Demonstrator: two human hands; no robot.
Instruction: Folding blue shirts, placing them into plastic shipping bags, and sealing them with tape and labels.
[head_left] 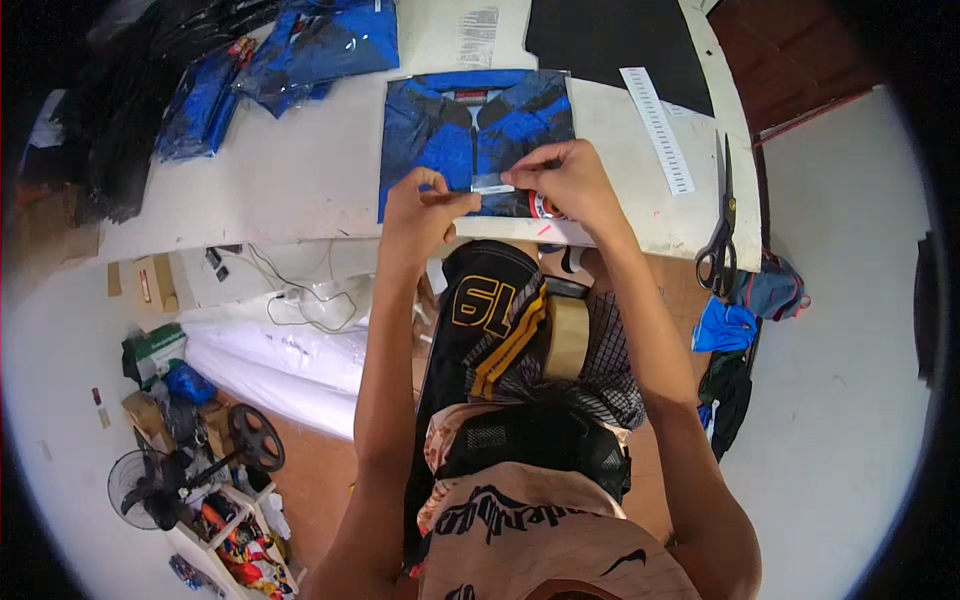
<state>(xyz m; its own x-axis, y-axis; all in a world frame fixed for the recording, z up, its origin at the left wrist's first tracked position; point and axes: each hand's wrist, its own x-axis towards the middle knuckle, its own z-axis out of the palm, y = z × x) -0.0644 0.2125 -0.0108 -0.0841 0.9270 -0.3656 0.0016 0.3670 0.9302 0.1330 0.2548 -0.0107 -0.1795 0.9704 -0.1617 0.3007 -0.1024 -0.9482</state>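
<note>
A folded blue and black zip garment (440,140) in a clear bag lies at the table's near edge. My right hand (565,185) pinches a small white strip (493,188) over the garment's lower middle, beside a round red, black and white patch (540,206). My left hand (425,213) is closed at the garment's lower left, its thumb near the strip's left end; what it grips is too small to make out. A wide tape roll (566,338) rests below on my lap.
The white table (280,190) also holds bagged blue garments (330,50), dark fabric (610,40), a printed paper strip (655,130) and large black scissors (718,260) at the right edge. Below left are cables, white fabric (270,370) and a fan (145,490).
</note>
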